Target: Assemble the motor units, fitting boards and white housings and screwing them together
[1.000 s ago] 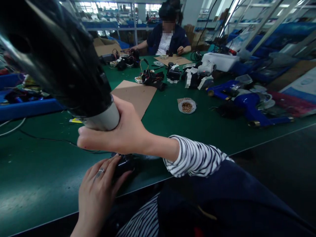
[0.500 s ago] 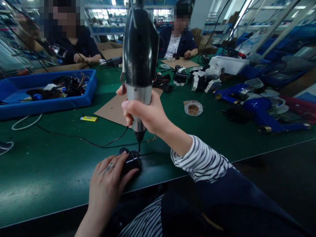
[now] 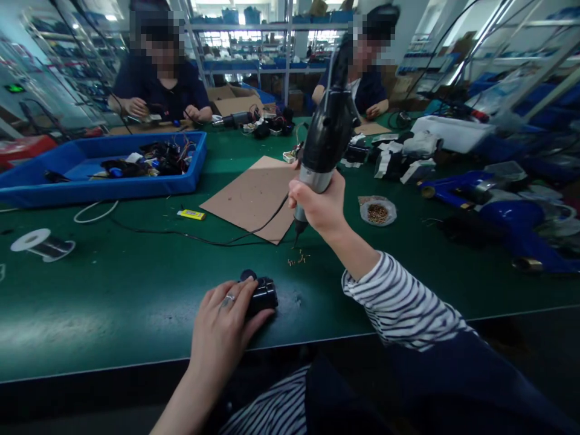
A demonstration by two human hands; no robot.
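Assembly workshop, green workbench (image 3: 136, 290), parts tray (image 3: 90, 193), seemingly stocked shelves (image 3: 267, 27)

The scene is dimly lit, with a cool cast. Stronger, washed-out light is admitted through the windows (image 3: 327, 37) at the back. A pale glare is spread across the left of the green surface (image 3: 113, 317), and small highlights are caught on the black part (image 3: 263, 295). The space below the front edge is sunk in shadow. Side shelves (image 3: 58, 51) are stretched and blurred.
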